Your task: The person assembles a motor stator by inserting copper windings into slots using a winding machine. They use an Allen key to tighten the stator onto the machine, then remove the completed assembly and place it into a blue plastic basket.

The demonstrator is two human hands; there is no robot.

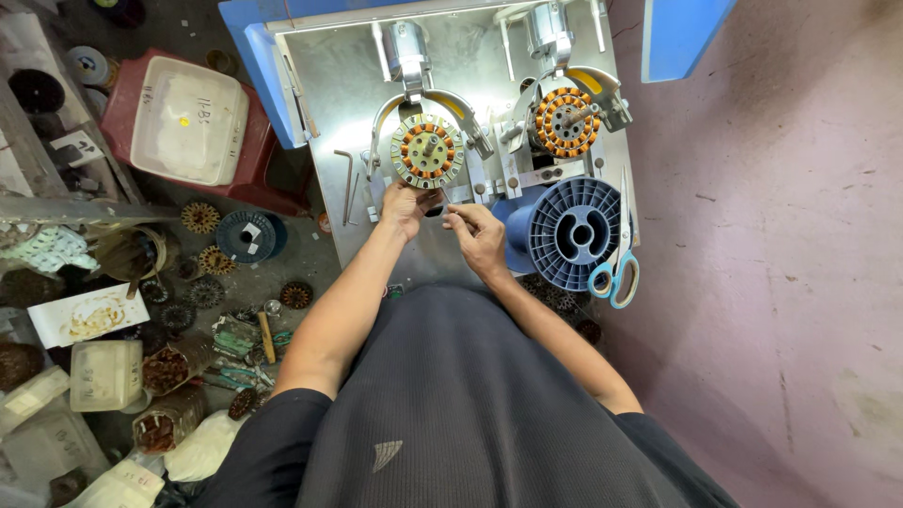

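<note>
A shiny steel work plate (324, 85) carries two round copper-wound stators, one left (427, 150), one far right (565, 121). A ribbed blue plastic spool (574, 232) lies near right, blue-handled scissors (616, 259) beside it, a bent metal key (347, 183) left.

Pinkish concrete floor (781, 282) (stained), steel worktable (329, 103), cluttered left side

We reach both bare arms toward twelve o'clock, left hand (406, 205) and right hand (476, 235) close together, fingers curled.
</note>
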